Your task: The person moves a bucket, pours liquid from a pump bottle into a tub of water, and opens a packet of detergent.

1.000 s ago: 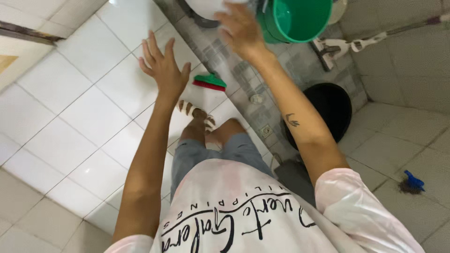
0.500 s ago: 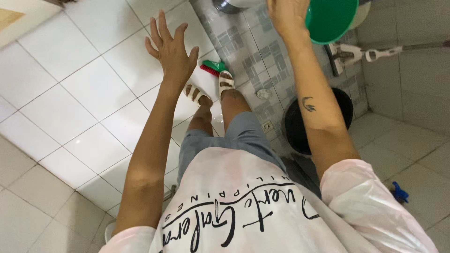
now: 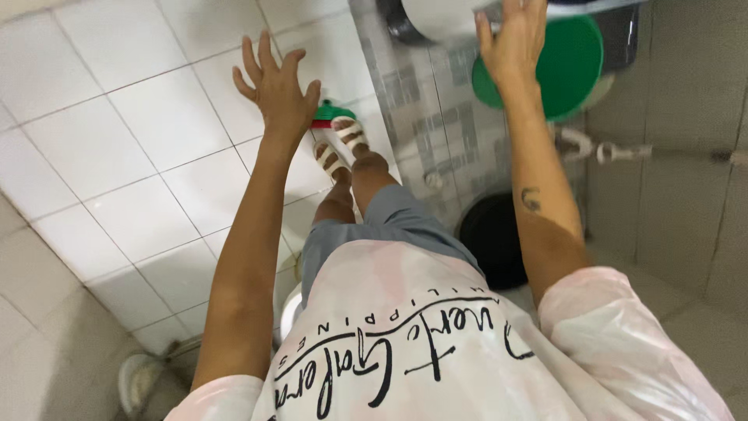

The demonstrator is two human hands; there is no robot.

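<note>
Right hand [image 3: 514,39] at green bucket [image 3: 573,66] rim.

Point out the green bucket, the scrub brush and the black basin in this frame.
green bucket [image 3: 573,66], head view, on its green outer surface.
scrub brush [image 3: 331,111], head view, on its green back.
black basin [image 3: 492,238], head view, on its dark inside.

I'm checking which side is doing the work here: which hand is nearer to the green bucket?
Right. The right hand is at the green bucket, overlapping its left rim. The left hand is spread open in the air, well off to the bucket's left, over the white floor tiles.
</note>
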